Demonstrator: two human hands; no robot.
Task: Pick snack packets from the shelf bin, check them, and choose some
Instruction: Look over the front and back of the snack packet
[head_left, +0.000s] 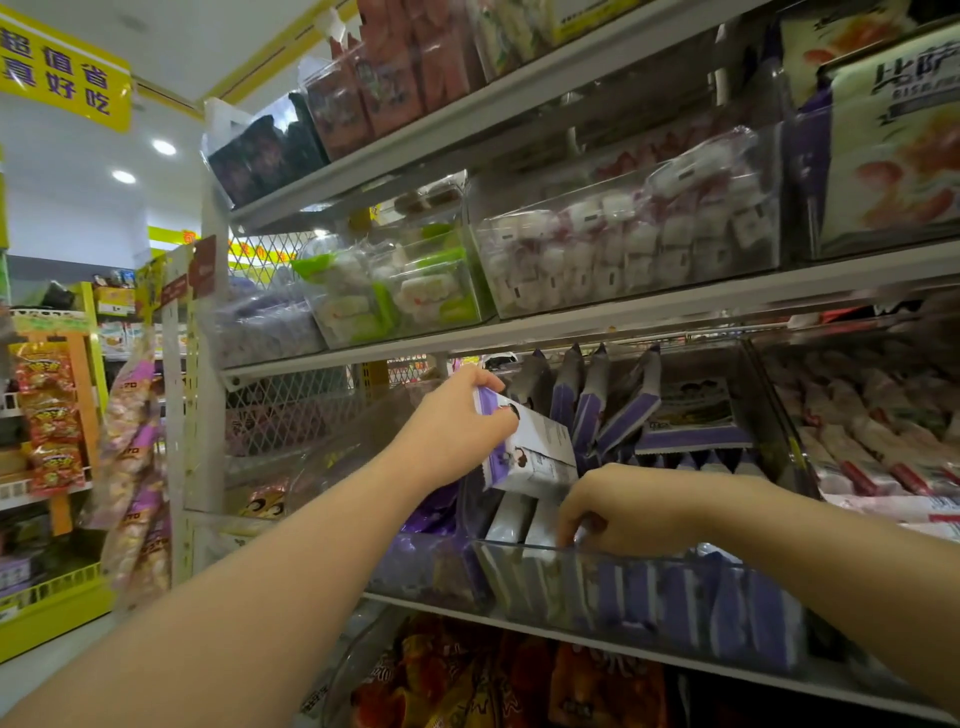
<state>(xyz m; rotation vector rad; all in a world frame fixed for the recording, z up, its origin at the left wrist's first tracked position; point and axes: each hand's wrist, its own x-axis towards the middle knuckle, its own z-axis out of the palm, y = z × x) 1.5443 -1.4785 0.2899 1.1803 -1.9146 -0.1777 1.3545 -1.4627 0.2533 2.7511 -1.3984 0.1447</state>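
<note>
Packet (540, 452) clamped in grip of left hand (457, 423), above the bin (524, 546) — right hand (623, 512) curled inside it, grip unclear.

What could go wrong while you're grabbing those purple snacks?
The left grip holds a few packets by one end above the clear bin; one might slip and fall. The right grip digs among the crowded bin packets, so it may crumple one or snag on the rim.
</note>
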